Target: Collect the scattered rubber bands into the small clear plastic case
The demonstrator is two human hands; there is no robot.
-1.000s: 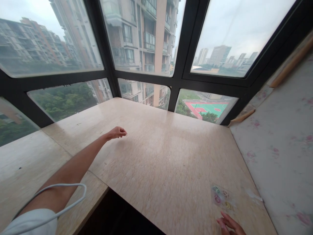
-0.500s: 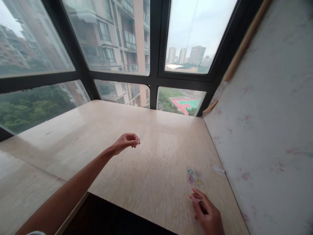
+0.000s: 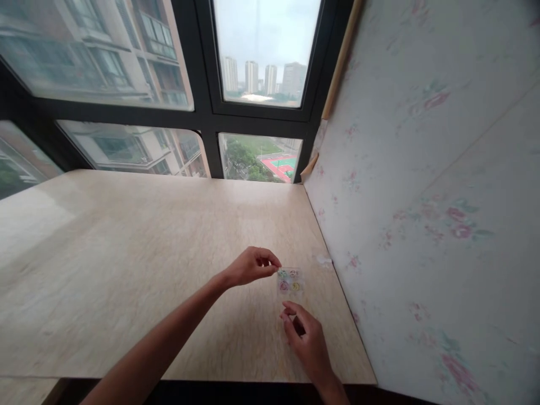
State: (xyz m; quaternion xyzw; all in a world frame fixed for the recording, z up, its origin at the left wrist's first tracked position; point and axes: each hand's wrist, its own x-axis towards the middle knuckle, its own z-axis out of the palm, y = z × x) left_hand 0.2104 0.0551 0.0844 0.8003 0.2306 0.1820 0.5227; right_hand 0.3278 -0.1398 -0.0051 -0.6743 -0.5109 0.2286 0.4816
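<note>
A small clear box [image 3: 290, 293] with several compartments lies on the pale marbled surface [image 3: 202, 225]. Small loops sit in it: green [image 3: 282, 274], pink [image 3: 284, 286], yellow [image 3: 296, 286] and reddish [image 3: 294, 274]. My left hand [image 3: 253, 265] reaches in from the left, thumb and forefinger pinched at the box's upper left corner beside the green loops. Anything between those fingertips is too small to make out. Just below the box's near edge is my right hand [image 3: 307, 337], its thumb and forefinger drawn together and other fingers curled. What they hold, if anything, cannot be made out.
A white wall [image 3: 422, 169] with faded flowers borders the surface on the right. Dark window frames [image 3: 202, 84] stand along the back. A whitish scrap [image 3: 324, 260] lies by the wall. The near edge drops into a dark gap [image 3: 219, 394].
The view has turned right. My left hand has moved right from over the bare surface to the box; the small pale loop it pinched is no longer distinct. My right hand stays near the box.
</note>
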